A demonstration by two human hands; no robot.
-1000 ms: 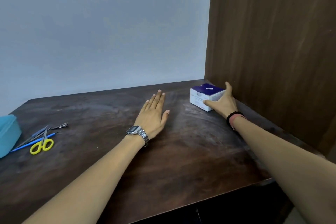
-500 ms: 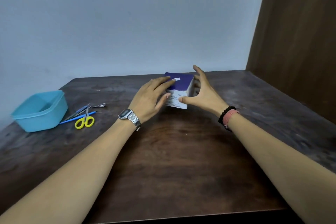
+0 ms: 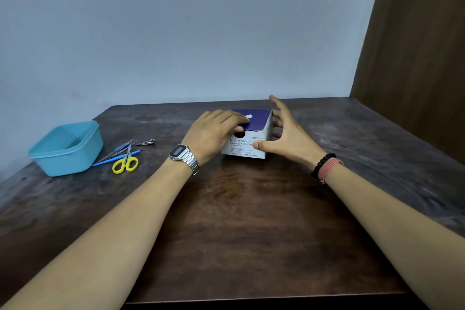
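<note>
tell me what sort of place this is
Likely a makeshift first-aid or grooming desk: a dark worn wooden table against a bare wall, a white-and-purple cardboard box of alcohol swabs, and yellow-handled scissors beside a light blue plastic tub.

Dark wooden table (image 3: 251,221), alcohol swabs box (image 3: 249,145) at centre, blue tub (image 3: 68,161) and yellow scissors (image 3: 125,161) left

Dark wooden table (image 3: 251,234), pale blue-grey wall (image 3: 176,27), brown panel (image 3: 417,45) right

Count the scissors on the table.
1: yellow-handled scissors lie right of the blue tub, left of the swab box; the tub's inside is partly hidden.
</note>
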